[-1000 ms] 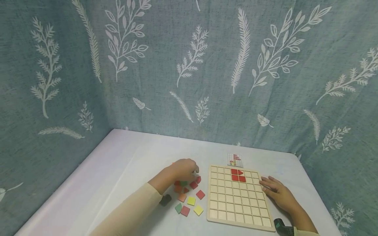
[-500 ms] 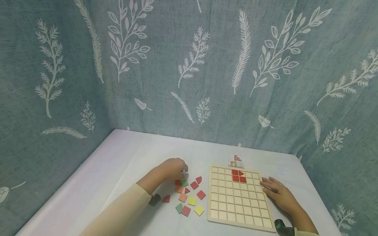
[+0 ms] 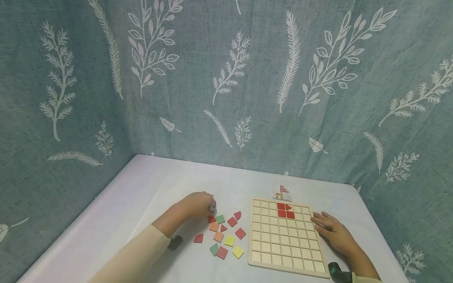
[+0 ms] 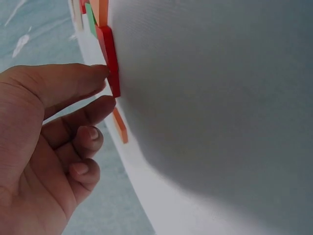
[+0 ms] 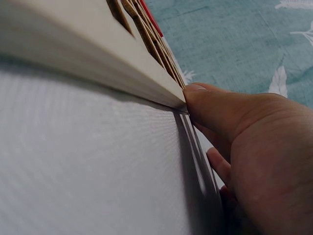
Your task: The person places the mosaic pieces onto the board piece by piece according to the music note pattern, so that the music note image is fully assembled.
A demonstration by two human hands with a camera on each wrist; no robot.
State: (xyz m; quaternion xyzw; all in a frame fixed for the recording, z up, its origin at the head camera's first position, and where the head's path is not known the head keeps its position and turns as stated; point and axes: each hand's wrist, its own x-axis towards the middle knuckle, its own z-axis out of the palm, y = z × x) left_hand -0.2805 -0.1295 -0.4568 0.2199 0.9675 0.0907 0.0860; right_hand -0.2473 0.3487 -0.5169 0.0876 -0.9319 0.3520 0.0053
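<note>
My left hand (image 3: 201, 204) reaches over the far left edge of a loose spread of coloured tiles. In the left wrist view, its thumb and forefinger are a little apart at a red tile (image 4: 111, 54), the thumb tip overlapping its side and the forefinger near its lower end. An orange tile (image 4: 120, 126) lies just past the fingers. My right hand (image 3: 334, 232) rests along the right edge of a wooden grid board (image 3: 279, 247), fingers extended, thumb against the rim. Several red tiles (image 3: 281, 214) sit in the board's far cells, one of them a triangle.
Red, orange, green and yellow tiles (image 3: 229, 241) lie left of the board. A red quarter-circle tile (image 3: 199, 238) lies near the left forearm. A small printed pattern card (image 3: 281, 192) stands behind the board. A patterned cloth wall (image 3: 191, 78) bounds the table.
My left hand has moved left across the tiles, uncovering several, including the red quarter-circle tile. My right hand stays at the board's edge.
</note>
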